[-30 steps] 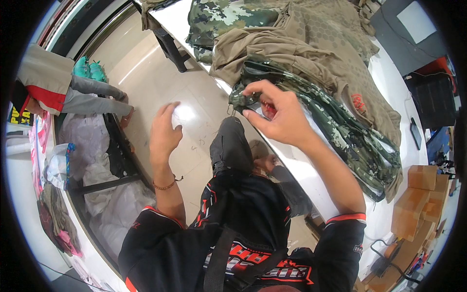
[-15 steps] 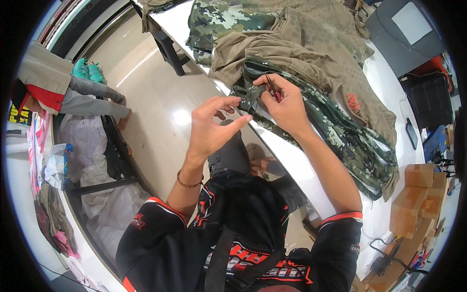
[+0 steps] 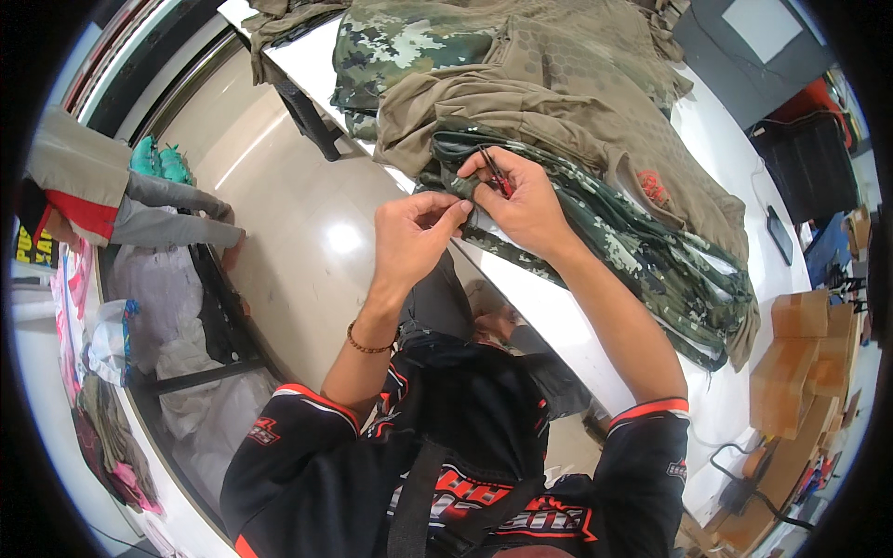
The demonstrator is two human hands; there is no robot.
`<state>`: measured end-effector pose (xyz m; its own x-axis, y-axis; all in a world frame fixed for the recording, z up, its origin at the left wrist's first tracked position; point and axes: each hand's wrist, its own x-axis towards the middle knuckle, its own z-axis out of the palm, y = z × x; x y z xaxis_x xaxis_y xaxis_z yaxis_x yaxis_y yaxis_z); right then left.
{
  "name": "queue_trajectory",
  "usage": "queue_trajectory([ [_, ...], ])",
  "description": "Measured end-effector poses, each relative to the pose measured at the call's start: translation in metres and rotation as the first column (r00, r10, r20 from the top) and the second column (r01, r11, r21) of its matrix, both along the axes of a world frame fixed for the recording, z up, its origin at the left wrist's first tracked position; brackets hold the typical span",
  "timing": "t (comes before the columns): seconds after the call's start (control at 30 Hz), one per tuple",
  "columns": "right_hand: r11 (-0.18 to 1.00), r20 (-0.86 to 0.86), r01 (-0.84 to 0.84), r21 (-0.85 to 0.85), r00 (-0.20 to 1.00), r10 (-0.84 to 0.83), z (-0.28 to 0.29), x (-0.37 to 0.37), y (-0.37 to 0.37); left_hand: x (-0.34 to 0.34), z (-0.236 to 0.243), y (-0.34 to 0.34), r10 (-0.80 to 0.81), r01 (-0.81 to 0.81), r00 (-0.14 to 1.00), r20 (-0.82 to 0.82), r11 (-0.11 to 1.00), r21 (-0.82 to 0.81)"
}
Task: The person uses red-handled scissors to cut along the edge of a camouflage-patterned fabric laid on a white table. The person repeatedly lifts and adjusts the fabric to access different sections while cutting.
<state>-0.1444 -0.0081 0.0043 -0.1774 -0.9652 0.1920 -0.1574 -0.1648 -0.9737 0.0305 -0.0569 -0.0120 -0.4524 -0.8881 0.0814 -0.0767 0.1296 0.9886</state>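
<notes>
Cardboard boxes (image 3: 791, 363), black phone (image 3: 779, 234), teal shoes (image 3: 156, 160) on the floor.

You look down through a single wide fisheye camera worn on your head, so the view drops steeply past your own chest in the black jersey with red and white trim (image 3: 446, 465) to the glossy beige floor (image 3: 307, 232) below, with the picture ringed by a dark circular border and straight lines such as the edge of the white worktable (image 3: 577, 325) bowing toward the rim. Your forearms enter from the lower edge and meet close under the lens near the middle of the frame, where your left hand (image 3: 409, 232) and right hand (image 3: 526, 200) sit at the table's near edge. The table runs diagonally from the top centre down to the lower right, and only this one view is present, so no part of the scene is shared with another.
</notes>
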Motion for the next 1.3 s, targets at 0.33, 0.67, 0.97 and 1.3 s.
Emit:
queue_trajectory([
  [0.33, 0.997, 0.114, -0.043, 0.065, 0.993, 0.036, 0.003, -0.006, -0.002, 0.062, -0.012, -0.014, -0.028, 0.033, 0.999, 0.021, 0.967, -0.254],
  [0.67, 0.995, 0.145, -0.058, 0.082, 0.988, 0.046, 0.01, 0.002, -0.003, 0.112, 0.002, -0.045, 0.581, -0.383, 0.812, 0.063, 0.611, -0.693],
  [0.97, 0.999, 0.105, -0.03, 0.02, 0.994, 0.028, 0.002, 0.0, -0.002, -0.004, 0.0, 0.015, 0.165, -0.169, 0.985, -0.053, 0.844, -0.509],
  [1.3, 0.911, -0.418, -0.164, -0.378, 0.908, -0.01, 0.01, -0.009, -0.021, 0.012, -0.014, -0.009, 0.074, -0.022, 0.994, 0.084, 0.867, -0.498],
])
